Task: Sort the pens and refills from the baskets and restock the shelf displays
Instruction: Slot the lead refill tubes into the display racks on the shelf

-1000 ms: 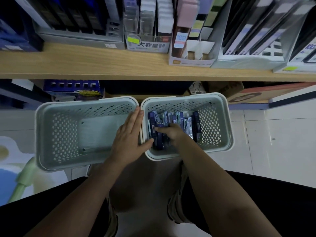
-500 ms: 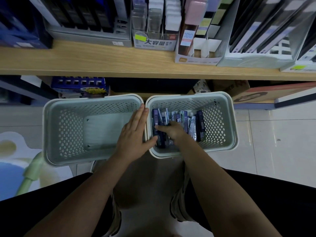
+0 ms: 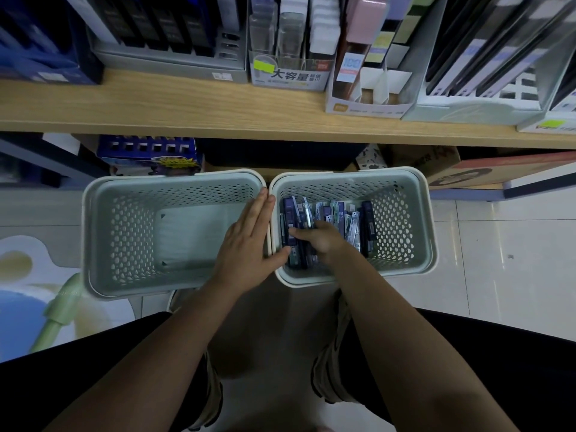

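Left basket [image 3: 103, 238]: pale green, perforated walls, on the floor below the shelf [image 3: 193, 104], touching the right basket.
Left hand [image 3: 249, 244]: fingers straight and together, lying flat over the two touching rims; thumb reaches into the right basket beside the packs.
Packs of pens and refills [image 3: 349, 222]: dark blue and clear, standing in a row in the right basket.
Right hand [image 3: 321, 240]: down among the packs, fingers curled round the leftmost ones, thumb pressed on a dark blue pack.
Right basket [image 3: 417, 226]: same kind.
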`<state>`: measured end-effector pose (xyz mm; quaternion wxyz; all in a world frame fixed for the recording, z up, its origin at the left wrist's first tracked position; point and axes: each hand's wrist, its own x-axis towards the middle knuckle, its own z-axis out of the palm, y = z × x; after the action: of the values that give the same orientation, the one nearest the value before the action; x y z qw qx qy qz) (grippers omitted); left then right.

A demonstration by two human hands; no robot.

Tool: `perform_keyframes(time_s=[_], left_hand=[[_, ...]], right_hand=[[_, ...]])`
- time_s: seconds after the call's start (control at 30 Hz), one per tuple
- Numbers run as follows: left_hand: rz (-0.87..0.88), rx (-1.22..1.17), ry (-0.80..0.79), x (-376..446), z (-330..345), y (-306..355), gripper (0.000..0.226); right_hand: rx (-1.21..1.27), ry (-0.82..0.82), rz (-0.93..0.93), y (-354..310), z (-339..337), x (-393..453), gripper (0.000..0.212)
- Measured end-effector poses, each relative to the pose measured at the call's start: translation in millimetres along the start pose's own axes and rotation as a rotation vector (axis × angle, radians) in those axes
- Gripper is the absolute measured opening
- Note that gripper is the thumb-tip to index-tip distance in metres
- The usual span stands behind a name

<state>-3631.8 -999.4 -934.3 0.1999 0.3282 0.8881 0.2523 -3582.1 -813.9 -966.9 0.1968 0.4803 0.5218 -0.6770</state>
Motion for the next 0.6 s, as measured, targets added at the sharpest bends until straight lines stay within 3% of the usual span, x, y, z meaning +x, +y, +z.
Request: perform_keyframes(time_s=[0.13,0.2,0.27,0.3,0.37,0.4,0.5,0.6], left_hand=[[-0.023,0.019,0.005,0,-1,4,0.093],[-0.051,0.07,0.096,2,-5,16,0.085],[0.035,0.073,0.275,8,-8,32,0.064],[0.056,0.016,0.31,13,-8,41,0.053],[-0.047,-0.252,0.165,25,-10,58,0.046],[-0.148,-0.422,0.054,31,-10,66,0.046],[-0.454,-0.932,-0.142,47,-4,80,0.034],[-0.634,-1.123,-0.286,52,0,91,0.021]], right_hand=[[0.061,-0.053,-0.038,-4,0,-12,0.113],[0.083,-0.081,-0.056,-5,-5,-16,0.116],[0.11,-0.097,-0.056,-8,-11,-23,0.099],[0.115,-0.12,-0.06,-9,-15,-27,0.079],[0.125,-0.205,-0.103,-11,-25,-33,0.037],[0.142,-0.244,-0.131,-12,-31,-37,0.031],[0.194,-0.313,-0.173,-15,-43,-46,0.041],[0.206,-0.318,-0.178,-15,-53,-50,0.063]])
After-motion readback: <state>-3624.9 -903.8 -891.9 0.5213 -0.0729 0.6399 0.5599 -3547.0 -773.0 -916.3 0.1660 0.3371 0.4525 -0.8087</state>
